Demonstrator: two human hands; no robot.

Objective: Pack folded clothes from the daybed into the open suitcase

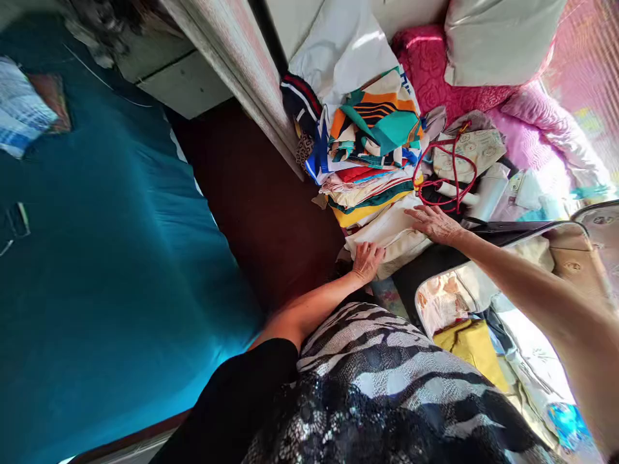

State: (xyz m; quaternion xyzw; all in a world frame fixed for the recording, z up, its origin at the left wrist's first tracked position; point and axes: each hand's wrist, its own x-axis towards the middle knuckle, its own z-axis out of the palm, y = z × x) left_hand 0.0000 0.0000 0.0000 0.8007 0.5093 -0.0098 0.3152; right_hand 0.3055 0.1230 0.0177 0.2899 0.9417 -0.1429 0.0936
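Note:
A folded cream garment point(389, 225) lies in front of me beside a stack of clothes. My left hand point(369, 261) is at its near left corner, fingers bent and closed over the edge. On the garment's right part rests my right hand point(435, 223), its fingers stretched out and a little apart. Right behind the cream cloth are a yellow and green folded garment point(365, 209) and several other folded pieces. A patterned teal, orange and black garment point(380, 119) tops the stack. The undersides of both hands are hidden.
An open suitcase point(420, 306) with clothes, including a mustard yellow cloth point(476, 348), is at right. A red cord point(454, 167) lies over small items behind my right hand. Pink bedding point(435, 71) and a pale cushion point(503, 42) are farther back. A teal-covered bed point(106, 258) stands left.

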